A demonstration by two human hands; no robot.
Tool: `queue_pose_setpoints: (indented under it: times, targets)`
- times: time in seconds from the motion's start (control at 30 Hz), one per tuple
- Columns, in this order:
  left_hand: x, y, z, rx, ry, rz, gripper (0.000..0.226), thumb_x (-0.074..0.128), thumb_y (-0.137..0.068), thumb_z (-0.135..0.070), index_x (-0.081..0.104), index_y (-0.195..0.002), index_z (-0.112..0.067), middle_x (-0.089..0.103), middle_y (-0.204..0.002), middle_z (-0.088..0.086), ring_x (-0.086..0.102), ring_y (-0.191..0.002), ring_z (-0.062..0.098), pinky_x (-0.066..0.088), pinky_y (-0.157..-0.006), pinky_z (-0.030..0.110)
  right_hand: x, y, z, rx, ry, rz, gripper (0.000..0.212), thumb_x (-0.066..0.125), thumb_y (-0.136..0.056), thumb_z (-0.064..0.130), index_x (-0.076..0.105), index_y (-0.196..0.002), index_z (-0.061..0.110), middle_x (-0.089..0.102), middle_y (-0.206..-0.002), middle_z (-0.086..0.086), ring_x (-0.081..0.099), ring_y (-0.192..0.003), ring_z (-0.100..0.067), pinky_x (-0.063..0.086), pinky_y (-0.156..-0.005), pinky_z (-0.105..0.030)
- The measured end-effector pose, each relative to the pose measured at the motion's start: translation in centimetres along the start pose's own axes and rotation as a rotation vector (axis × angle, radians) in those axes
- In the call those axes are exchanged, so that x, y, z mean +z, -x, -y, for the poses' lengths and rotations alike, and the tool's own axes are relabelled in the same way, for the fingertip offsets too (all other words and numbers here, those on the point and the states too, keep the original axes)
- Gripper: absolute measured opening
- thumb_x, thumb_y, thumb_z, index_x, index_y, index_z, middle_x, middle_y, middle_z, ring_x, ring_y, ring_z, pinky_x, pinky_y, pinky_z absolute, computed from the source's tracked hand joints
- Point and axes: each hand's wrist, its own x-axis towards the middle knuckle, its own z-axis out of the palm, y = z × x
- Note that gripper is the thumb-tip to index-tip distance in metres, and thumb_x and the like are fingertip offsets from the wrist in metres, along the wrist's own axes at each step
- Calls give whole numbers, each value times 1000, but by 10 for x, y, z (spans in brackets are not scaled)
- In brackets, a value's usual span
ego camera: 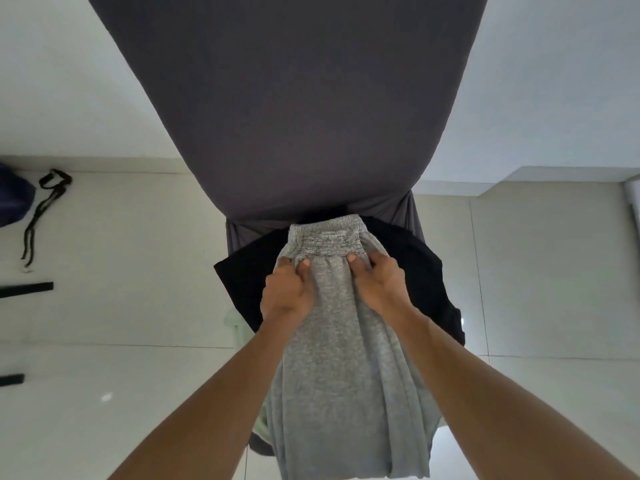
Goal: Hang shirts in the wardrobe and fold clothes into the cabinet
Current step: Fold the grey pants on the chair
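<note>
We see the left hand (287, 292) and the right hand (379, 280) both gripping the grey sweatpants (346, 358) just below the elastic waistband, fingers curled into the fabric. The sweatpants lie over a black garment (415, 271), at the near end of a dark grey sheet (287, 98), possibly covering a bed. The white tiled floor (121, 323) has a black strap (45, 209) on it.

One head-worn wide-angle view looks steeply down, close over both forearms, toward the tiled floor (138, 306).
</note>
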Motion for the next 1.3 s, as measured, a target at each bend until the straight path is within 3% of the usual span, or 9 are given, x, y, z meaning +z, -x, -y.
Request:
queue_pose_setpoints:
  times: [0.07, 0.17, 0.37, 0.53, 0.7, 0.87, 1.0, 1.13, 1.3]
  targets:
    - [-4, 10, 4, 8, 23, -16, 48, 41, -98, -60, 48, -116, -17, 62, -98, 4, 63, -88, 27, 50, -71, 38, -2, 8, -1, -17, -1, -11, 47, 54, -96, 50, 57, -136, 26, 65, -112, 9, 60, -113, -15, 45, -84, -21]
    - [-13, 37, 19, 25, 69, -18, 58, 46, -91, -68, 44, -123, -19, 59, -98, -2, 61, -86, 22, 50, -71, 36, -11, 33, -4, 2, -16, -9, 49, 57, -95, 51, 55, -132, 20, 58, -108, 13, 55, -92, -5, 38, -69, -19]
    - [-11, 119, 87, -68, 225, 59, 63, 64, -85, -61, 44, -126, -18, 60, -109, 2, 61, -93, 24, 53, -76, 36, -19, 117, -69, -6, 63, -33, 48, 71, -83, 49, 45, -119, 31, 56, -112, 15, 56, -99, -9, 47, -84, -29]
    - [17, 189, 154, -151, 259, 71, 53, 75, -81, -49, 51, -115, -17, 65, -106, 3, 63, -100, 28, 55, -84, 41, -12, 194, -132, -110, 76, -157, 43, 74, -83, 35, 40, -109, 28, 53, -99, 12, 58, -91, -15, 56, -78, -35]
    - [53, 214, 197, -137, 92, 158, 44, 74, -83, -36, 59, -115, -9, 69, -106, 11, 63, -90, 32, 44, -64, 31, 0, 232, -203, 7, 239, -114, 38, 67, -83, 30, 36, -104, 23, 61, -90, 3, 63, -80, -24, 51, -63, -32]
    - [67, 210, 209, -121, 14, 68, 27, 61, -92, -27, 65, -109, -6, 69, -103, 16, 63, -90, 35, 39, -65, 30, 0, 222, -239, -40, 251, -166, 8, 55, -94, 10, 49, -91, 14, 59, -81, 3, 59, -76, -22, 46, -61, -26]
    - [66, 218, 217, -170, 37, 52, 21, 63, -91, -27, 66, -102, -9, 68, -96, 13, 62, -84, 32, 37, -57, 29, -7, 228, -244, 29, 226, -175, 8, 47, -87, 3, 52, -83, 9, 55, -71, 4, 49, -62, -10, 31, -48, -19]
    - [67, 230, 213, -201, 17, 73, 19, 58, -96, -25, 61, -90, -7, 62, -84, 10, 65, -91, 37, 37, -58, 30, -6, 237, -243, 164, 150, -154, 11, 47, -82, 6, 57, -79, 5, 60, -75, -4, 56, -73, -25, 32, -50, -24]
    - [71, 229, 224, -210, 95, 152, 50, 59, -90, -48, 65, -114, -5, 66, -112, 19, 61, -107, 39, 53, -89, 44, -3, 229, -243, 349, -64, 3, 18, 51, -96, 30, 58, -99, 14, 58, -99, -4, 61, -95, -28, 61, -72, -41]
